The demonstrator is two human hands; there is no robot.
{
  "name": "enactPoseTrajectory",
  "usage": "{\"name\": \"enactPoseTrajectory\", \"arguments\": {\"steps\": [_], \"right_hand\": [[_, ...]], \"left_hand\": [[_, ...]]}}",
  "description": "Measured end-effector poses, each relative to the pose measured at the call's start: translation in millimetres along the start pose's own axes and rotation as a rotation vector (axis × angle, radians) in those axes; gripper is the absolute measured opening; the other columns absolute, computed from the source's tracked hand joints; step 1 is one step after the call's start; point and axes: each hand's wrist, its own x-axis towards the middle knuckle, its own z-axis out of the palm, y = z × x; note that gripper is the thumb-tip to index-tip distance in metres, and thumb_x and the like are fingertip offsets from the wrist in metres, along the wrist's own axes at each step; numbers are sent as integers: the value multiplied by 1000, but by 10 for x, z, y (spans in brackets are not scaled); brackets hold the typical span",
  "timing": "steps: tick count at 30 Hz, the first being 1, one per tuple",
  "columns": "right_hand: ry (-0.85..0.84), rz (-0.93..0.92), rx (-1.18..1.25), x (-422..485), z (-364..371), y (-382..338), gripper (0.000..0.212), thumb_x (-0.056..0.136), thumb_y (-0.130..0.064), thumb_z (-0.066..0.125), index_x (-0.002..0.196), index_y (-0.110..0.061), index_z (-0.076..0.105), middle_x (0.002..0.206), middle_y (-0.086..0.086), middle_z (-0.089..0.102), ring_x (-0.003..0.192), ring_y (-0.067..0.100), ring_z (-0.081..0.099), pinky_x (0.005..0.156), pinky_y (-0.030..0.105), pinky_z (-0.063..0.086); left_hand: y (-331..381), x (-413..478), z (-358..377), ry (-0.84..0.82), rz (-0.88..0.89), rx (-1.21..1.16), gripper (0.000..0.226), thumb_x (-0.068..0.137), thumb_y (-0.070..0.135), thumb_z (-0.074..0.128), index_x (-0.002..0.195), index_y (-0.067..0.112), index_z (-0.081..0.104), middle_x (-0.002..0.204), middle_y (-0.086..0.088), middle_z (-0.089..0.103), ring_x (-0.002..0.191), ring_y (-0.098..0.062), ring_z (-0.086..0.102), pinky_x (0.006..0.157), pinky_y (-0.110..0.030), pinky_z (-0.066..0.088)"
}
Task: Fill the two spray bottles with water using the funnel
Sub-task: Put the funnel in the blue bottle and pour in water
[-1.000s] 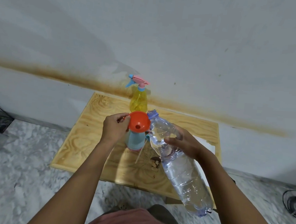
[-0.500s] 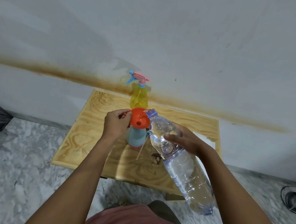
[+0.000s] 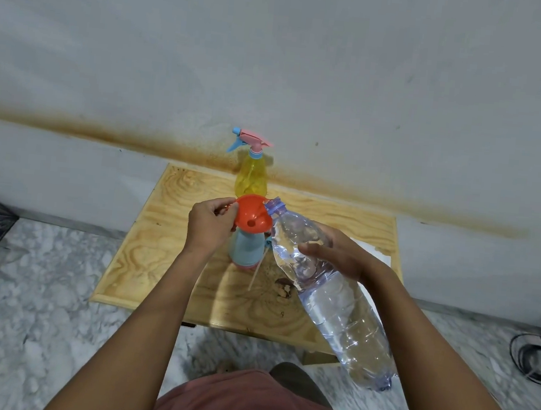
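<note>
An orange funnel (image 3: 252, 217) sits in the neck of a light blue spray bottle (image 3: 247, 248) at the middle of the wooden table (image 3: 146, 249). My left hand (image 3: 209, 224) pinches the funnel's rim on its left side. My right hand (image 3: 335, 251) grips a large clear water bottle (image 3: 336, 297), tilted with its open mouth at the funnel's right rim. A yellow spray bottle (image 3: 251, 178) with a pink and blue trigger head stands upright at the table's back edge.
A thin white dip tube (image 3: 256, 274) lies on the table right of the blue bottle. A white paper (image 3: 375, 253) lies at the table's right side. The wall stands close behind. Cables (image 3: 535, 357) lie on the marble floor at the right.
The water bottle's base has dropped lower while its mouth stays at the funnel's right rim. My left hand keeps its pinch on the funnel.
</note>
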Motion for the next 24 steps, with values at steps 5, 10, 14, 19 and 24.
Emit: {"name": "enactPoseTrajectory", "arguments": {"steps": [5, 10, 14, 19, 24], "right_hand": [[6, 8, -1, 2, -12, 25, 59, 73, -60, 68, 128, -44, 58, 119, -8, 71, 109, 11, 67, 95, 32, 51], [-5, 12, 4, -34, 8, -35, 48, 70, -60, 68, 117, -51, 59, 112, -17, 73, 105, 4, 68, 88, 22, 50], [-5, 11, 8, -39, 6, -57, 45, 69, -61, 68, 113, -54, 61, 107, -19, 73, 101, 3, 69, 85, 22, 52], [1, 21, 30, -38, 1, -28, 55, 67, -62, 70, 119, -45, 60, 100, -10, 75, 91, 13, 71, 82, 30, 55], [-15, 34, 54, -47, -6, -52, 45, 73, -50, 71, 116, -40, 60, 77, -23, 70, 71, -2, 66, 65, 13, 48]], "left_hand": [[8, -8, -5, 7, 8, 0, 20, 94, 14, 67, 111, 8, 75, 73, -11, 63, 68, -22, 64, 64, -25, 61], [2, -18, -7, 2, -1, -8, 21, 94, 15, 67, 112, 8, 74, 76, -12, 66, 69, -20, 64, 64, -25, 61], [0, -14, -12, 0, -15, -26, 21, 94, 15, 67, 113, 8, 74, 78, -11, 68, 70, -20, 64, 67, -30, 61], [-11, -11, -3, -5, -22, -27, 22, 94, 15, 67, 113, 8, 74, 76, -9, 65, 68, -20, 63, 61, -23, 59], [-27, 4, -21, -2, -14, -13, 23, 94, 16, 67, 114, 8, 74, 80, -11, 68, 69, -19, 63, 63, -26, 60]]}}
